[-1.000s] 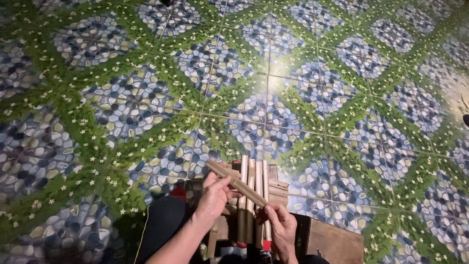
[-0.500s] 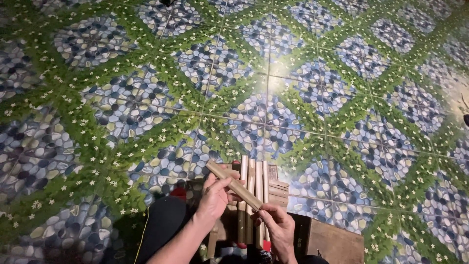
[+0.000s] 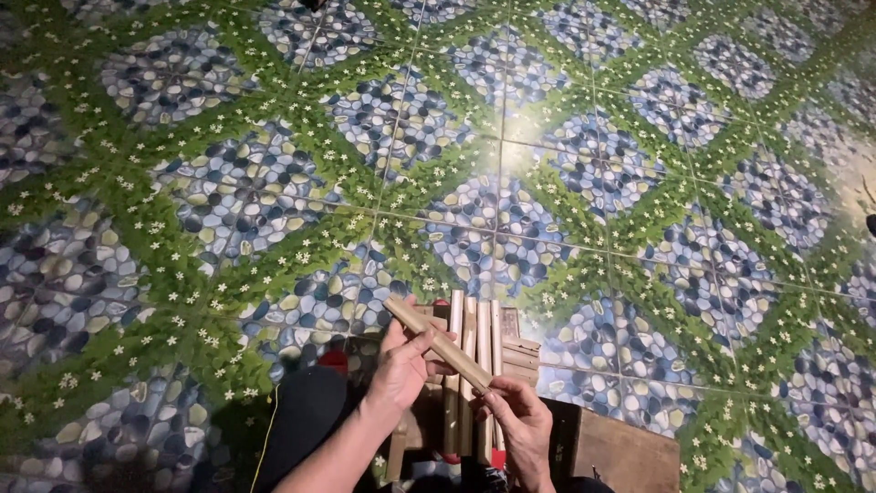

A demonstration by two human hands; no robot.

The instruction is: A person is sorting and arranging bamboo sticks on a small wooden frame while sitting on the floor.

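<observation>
Little has moved since the earlier frame: the slanted bamboo stick (image 3: 438,344) keeps the same tilt, and only the left hand (image 3: 404,363) has shifted slightly along it — the view itself is almost unchanged.

The row of upright bamboo slats (image 3: 474,365) serves as the landmark. The slanted bamboo stick lies across the front of that row, its upper end out past the row's left edge and its lower end at the row's right side. The left hand is closed around the stick's middle, just left of the row; the right hand (image 3: 523,424) pinches the lower end, below and right of the row, fingers curled shut on it. A small wooden block (image 3: 520,351) sits against the row's right edge, and a flat brown board (image 3: 630,452) lies further right, low in the view. A dark garment (image 3: 306,420) shows left of the row. The pebble-and-flower patterned floor tiles (image 3: 228,201) fill everything above.

As a judgement, several slats already stand side by side — this stick is not yet set among them, so the work looks partway through.
</observation>
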